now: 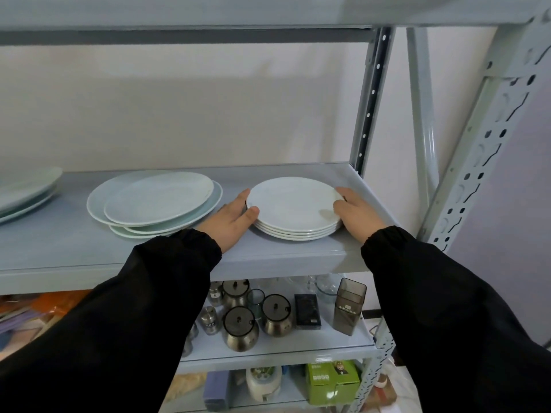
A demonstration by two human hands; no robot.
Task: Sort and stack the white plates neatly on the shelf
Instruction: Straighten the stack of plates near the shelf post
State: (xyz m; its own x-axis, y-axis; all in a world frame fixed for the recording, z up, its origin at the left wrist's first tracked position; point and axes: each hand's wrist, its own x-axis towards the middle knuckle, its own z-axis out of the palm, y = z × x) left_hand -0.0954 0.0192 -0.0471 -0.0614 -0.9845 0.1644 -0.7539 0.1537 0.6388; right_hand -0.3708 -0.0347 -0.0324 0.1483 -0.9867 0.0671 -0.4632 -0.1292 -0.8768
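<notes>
Head view puts the main risk at the stack of round white ceramic plates [293, 208], which sits at the right end of the grey metal shelf board [74, 248], near the board's front lip and just short of the grey perforated upright post [371, 99]. If the stack is slid or lifted with uneven pressure, the upper plates could skate off the lower ones, since glazed rims likely give little friction. A pull toward the person could carry the bottom plate over the front lip, and the round steel canisters with dark lids [240, 329] stand on the next shelf down (a fall there would likely break more than one thing). A push leftward could knock the stack into the loose pile of pale green-tinted plates [158, 201], which lies near on that side with its plates offset from one another. The left hand [229, 223] grips the stack's left side, thumb pressed against the front rims and fingers curled along the far edge, wrist low over the board. The right hand [357, 214] mirrors it on the right, thumb lying on the top plate's rim and fingers wrapped behind the edge. Both black sleeves [149, 308] reach forward and converge on the stack. Whether the stack is clear of the board I cannot tell; it looks to be resting.
</notes>
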